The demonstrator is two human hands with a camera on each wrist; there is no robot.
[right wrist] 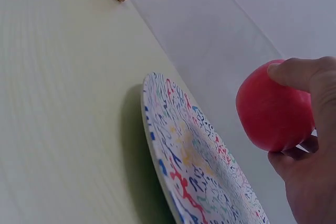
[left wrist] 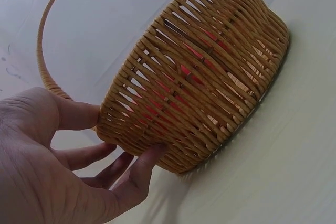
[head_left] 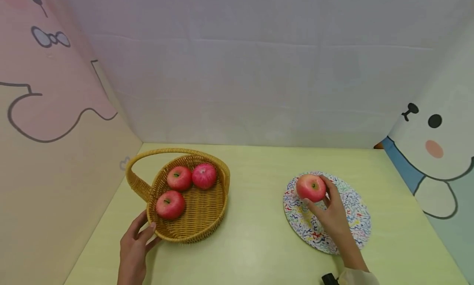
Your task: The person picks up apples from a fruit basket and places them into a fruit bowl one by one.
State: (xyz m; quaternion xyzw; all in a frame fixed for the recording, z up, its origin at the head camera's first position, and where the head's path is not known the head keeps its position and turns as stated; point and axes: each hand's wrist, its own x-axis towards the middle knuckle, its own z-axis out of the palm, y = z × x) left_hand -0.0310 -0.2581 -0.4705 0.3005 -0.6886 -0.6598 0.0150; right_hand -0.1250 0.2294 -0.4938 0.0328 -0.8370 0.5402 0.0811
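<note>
On yellowish tabletop between cartoon-printed walls; with left hand, gripping wicker basket of two apples and one striped pink fruit; with right hand, holding red apple above squiggle-patterned plate.

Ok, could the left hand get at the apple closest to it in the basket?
Probably yes, if it lets go first: the left hand grips the side of the basket, and that apple lies just inside there, with nothing covering it in the head view.

The red apple (yellowish in patches) is held above the squiggle-patterned plate, right of the handled wicker basket.
</note>
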